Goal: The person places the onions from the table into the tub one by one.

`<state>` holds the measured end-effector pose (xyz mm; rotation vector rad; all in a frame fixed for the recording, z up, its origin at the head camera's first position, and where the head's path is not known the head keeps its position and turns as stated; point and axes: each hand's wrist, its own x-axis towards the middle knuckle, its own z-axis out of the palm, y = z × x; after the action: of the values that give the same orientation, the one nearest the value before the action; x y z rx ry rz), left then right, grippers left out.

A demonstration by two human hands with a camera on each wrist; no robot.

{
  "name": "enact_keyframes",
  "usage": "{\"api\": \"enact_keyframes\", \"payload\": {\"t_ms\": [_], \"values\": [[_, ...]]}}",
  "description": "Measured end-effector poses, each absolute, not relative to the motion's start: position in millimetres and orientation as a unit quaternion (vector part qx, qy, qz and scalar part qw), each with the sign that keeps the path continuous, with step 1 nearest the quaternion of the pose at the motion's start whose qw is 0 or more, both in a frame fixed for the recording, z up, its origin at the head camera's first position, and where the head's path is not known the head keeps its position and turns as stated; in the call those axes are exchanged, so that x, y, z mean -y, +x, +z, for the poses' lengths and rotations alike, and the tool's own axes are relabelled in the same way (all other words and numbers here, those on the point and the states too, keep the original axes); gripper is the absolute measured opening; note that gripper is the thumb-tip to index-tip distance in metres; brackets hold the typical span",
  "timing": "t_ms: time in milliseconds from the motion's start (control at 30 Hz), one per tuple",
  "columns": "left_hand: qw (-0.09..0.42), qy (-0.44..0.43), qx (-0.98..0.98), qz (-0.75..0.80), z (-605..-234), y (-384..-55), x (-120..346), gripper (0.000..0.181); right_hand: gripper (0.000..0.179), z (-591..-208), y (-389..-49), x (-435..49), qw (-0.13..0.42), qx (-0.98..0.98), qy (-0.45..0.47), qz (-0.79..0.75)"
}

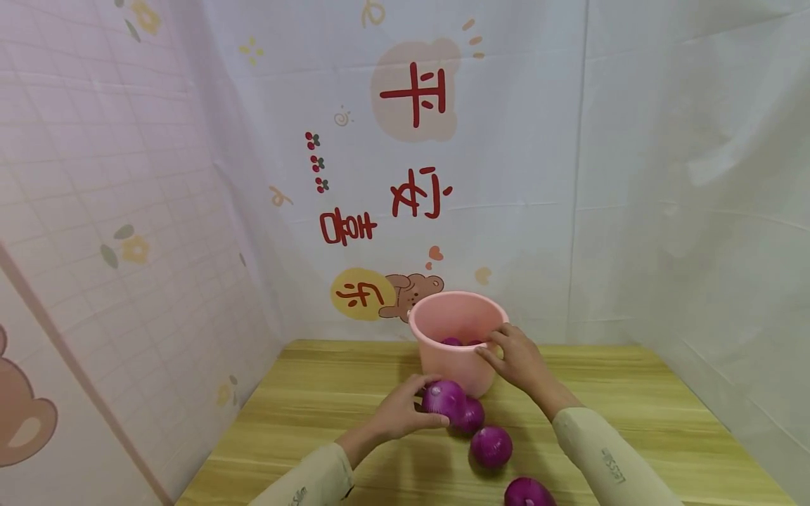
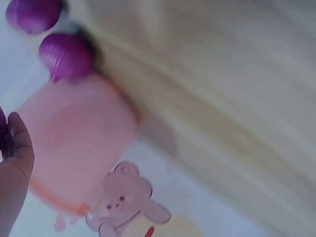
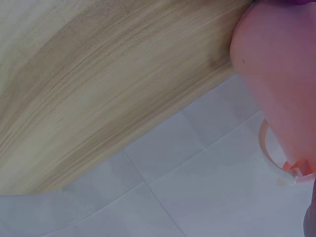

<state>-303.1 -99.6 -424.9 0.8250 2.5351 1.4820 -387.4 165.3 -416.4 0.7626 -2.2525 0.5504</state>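
Observation:
My left hand [image 1: 405,411] holds a purple onion [image 1: 443,399] in front of the pink bucket [image 1: 458,365], fingers on its far side and thumb below. At the left edge of the left wrist view, a sliver of that onion [image 2: 2,127] shows beside my fingers. My right hand [image 1: 520,358] grips the bucket's right rim, thumb toward the front and fingers over the edge. Inside the bucket, the tops of purple onions [image 1: 452,341] show. Another onion [image 1: 470,416] lies on the table just behind the held one, partly hidden by it.
Nearer to me on the wooden table [image 1: 329,379] lie one more onion [image 1: 491,448] and another [image 1: 530,493] cut off by the frame's bottom. A printed cloth wall [image 1: 519,232] stands behind the bucket. The bucket's pale handle [image 3: 266,148] hangs at its side.

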Motion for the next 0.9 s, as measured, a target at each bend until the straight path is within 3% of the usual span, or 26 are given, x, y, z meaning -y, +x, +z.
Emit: {"api": "enact_keyframes", "payload": {"t_ms": [400,900], "values": [[-0.019,0.260,-0.821,0.507,-373.0,-333.1,95.3,0.064,0.021,-418.0,-388.7,-167.1,0.335,0.868,0.295,0.219],[-0.081,0.208,-0.852,0.473,-341.7,-370.6,77.6,0.074,0.024,-416.3,-384.1,-164.8,0.323,0.876,0.289,0.211]]}}
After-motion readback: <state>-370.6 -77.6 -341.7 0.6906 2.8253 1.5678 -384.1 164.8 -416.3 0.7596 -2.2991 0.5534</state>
